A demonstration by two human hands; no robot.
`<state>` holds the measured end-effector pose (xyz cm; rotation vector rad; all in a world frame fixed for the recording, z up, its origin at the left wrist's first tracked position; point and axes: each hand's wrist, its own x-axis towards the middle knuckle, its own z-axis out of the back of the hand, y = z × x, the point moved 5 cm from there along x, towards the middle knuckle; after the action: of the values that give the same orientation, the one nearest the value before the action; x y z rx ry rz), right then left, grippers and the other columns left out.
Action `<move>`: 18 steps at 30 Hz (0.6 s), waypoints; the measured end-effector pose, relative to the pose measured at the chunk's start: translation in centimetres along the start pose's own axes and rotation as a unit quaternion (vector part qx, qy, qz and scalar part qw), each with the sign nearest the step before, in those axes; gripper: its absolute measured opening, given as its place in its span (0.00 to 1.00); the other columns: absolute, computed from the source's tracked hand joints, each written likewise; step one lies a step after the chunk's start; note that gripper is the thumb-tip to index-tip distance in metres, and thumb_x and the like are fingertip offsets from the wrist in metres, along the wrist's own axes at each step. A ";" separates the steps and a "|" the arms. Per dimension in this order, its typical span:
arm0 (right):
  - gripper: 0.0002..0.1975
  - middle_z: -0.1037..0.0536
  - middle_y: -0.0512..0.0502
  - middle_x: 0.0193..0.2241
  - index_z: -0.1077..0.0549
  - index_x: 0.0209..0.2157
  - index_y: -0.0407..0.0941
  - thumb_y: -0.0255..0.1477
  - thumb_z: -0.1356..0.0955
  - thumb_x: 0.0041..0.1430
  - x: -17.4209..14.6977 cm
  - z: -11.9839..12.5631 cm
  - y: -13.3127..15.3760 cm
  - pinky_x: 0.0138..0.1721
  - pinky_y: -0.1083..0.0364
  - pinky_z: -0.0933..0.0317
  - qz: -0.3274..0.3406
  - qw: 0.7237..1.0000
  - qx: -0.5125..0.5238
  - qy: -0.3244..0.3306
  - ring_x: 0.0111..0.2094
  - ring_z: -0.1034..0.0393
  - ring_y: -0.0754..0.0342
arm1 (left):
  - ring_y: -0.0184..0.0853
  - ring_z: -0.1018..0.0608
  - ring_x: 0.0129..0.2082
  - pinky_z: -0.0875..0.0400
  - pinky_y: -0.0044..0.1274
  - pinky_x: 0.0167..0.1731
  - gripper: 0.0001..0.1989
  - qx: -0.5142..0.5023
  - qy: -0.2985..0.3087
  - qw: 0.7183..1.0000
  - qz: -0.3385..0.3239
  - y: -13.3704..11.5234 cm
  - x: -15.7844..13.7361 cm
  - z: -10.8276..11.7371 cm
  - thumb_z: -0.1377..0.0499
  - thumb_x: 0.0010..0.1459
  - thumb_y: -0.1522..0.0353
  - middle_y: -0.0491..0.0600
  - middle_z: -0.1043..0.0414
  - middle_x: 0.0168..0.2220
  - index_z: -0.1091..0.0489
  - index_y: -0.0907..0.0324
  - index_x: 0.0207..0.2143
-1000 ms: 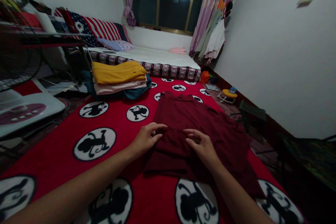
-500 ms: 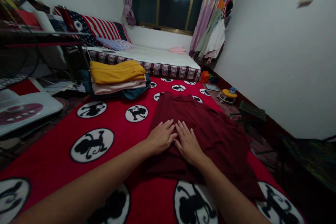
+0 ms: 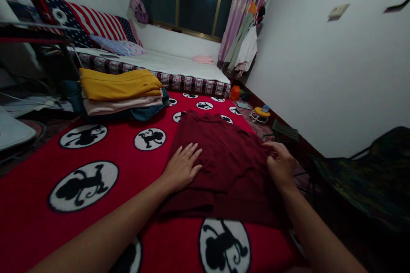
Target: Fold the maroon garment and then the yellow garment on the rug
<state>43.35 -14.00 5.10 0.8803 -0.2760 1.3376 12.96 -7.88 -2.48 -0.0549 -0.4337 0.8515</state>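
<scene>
A dark maroon long-sleeved top (image 3: 221,158) lies spread on a red blanket (image 3: 134,187) printed with black monkeys in white circles. On the top's left part rests my left hand (image 3: 182,166), palm down with the fingers stretched out. My right hand (image 3: 280,162) is at the top's right edge, its thumb and fingers pinched together on the cloth. Part of the right side is hidden behind that hand and forearm.
A stack of folded clothes, the uppermost a yellow garment (image 3: 120,85), sits at the back left. Beyond it is a low bed (image 3: 173,62). A yellow stool (image 3: 261,113) and a camouflage folding chair (image 3: 361,179) stand along the right.
My right hand has moved from the middle of the top to its right edge and closed on the cloth. The right part of the top is drawn inward. The view has turned right.
</scene>
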 end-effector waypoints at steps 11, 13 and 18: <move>0.19 0.20 0.39 0.41 0.22 0.45 0.51 0.42 0.36 0.57 -0.1 0.3 -10.4 0.35 0.50 0.37 -0.221 0.917 -0.258 0.211 0.41 0.26 0.42 | 0.42 0.45 0.65 0.50 0.40 0.62 0.26 0.004 -0.002 1.000 0.004 -0.1 0.0 0.0 0.50 0.64 0.59 0.54 0.47 0.65 0.42 0.57 0.62; 0.21 0.20 0.36 0.38 0.21 0.44 0.48 0.44 0.35 0.54 -0.1 0.0 -10.9 0.33 0.50 0.37 -0.248 0.923 -0.234 0.177 0.37 0.25 0.41 | 0.42 0.44 0.65 0.50 0.40 0.62 0.26 -0.001 -0.006 1.000 0.006 -0.1 0.0 0.0 0.50 0.64 0.59 0.54 0.47 0.65 0.41 0.57 0.62; 0.17 0.19 0.35 0.30 0.19 0.35 0.40 0.36 0.31 0.48 1.2 0.3 -11.8 0.31 0.50 0.36 -0.296 0.942 -0.148 0.054 0.32 0.25 0.41 | 0.43 0.44 0.65 0.51 0.40 0.62 0.25 -0.013 -0.015 1.000 0.009 -0.2 0.0 0.0 0.49 0.63 0.60 0.54 0.46 0.65 0.41 0.56 0.61</move>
<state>54.61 -13.05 1.46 0.5659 -0.1056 0.7528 13.08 -8.04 -2.47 -0.0697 -0.4733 0.8651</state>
